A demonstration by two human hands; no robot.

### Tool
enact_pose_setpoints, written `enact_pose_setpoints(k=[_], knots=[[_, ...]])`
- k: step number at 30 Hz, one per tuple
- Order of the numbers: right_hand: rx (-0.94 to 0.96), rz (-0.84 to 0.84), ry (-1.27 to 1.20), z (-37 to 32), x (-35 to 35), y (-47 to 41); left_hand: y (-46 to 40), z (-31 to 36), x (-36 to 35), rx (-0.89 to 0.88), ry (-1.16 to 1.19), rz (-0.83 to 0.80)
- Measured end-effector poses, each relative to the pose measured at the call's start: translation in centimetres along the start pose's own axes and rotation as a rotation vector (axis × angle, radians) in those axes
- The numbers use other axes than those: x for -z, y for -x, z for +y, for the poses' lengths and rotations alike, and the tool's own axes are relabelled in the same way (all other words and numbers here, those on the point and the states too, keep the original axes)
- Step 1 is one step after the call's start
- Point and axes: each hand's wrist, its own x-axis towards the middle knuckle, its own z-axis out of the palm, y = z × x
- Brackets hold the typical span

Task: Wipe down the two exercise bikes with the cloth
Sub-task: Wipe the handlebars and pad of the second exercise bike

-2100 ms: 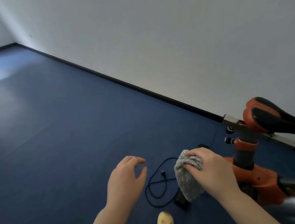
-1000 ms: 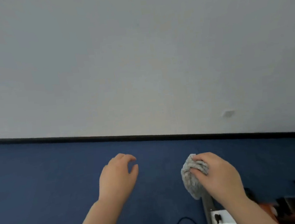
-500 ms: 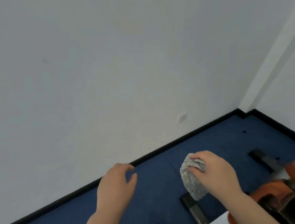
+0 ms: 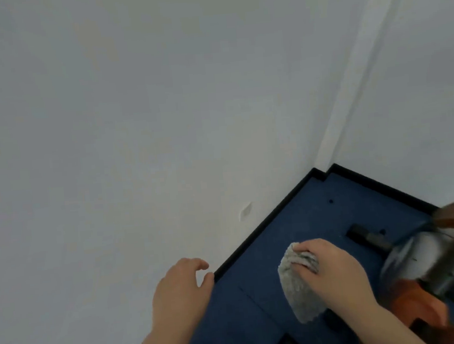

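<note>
Head view showed the grey cloth (image 4: 299, 291) bunched in the right hand (image 4: 336, 272), fingers curled round its top, hanging above the blue floor (image 4: 320, 213) beside a blurred orange exercise bike (image 4: 432, 269). Left hand (image 4: 180, 294) hovered loosely curled, holding nothing, near the white wall (image 4: 134, 125).

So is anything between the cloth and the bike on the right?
Nothing visible. The right hand holds the cloth over bare blue floor, and the blurred orange bike sits just to its right. The left hand is off to the other side.
</note>
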Motion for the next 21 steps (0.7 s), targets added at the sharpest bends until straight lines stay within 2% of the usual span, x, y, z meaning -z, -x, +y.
enact_pose_setpoints(k=[10,17,21], knots=[[-0.39,0.243,0.017,-1.4,0.7,-8.6,-19.1,4.2,-0.1,-0.401,-0.038,-0.177],[-0.61,0.366,0.034,1.5,2.7,-10.8,-25.7,11.1,-4.8,-0.616,0.015,-0.325],[-0.674,0.4,0.069,4.8,3.7,-13.5,-29.0,15.5,-8.9,-0.697,0.018,-0.376]])
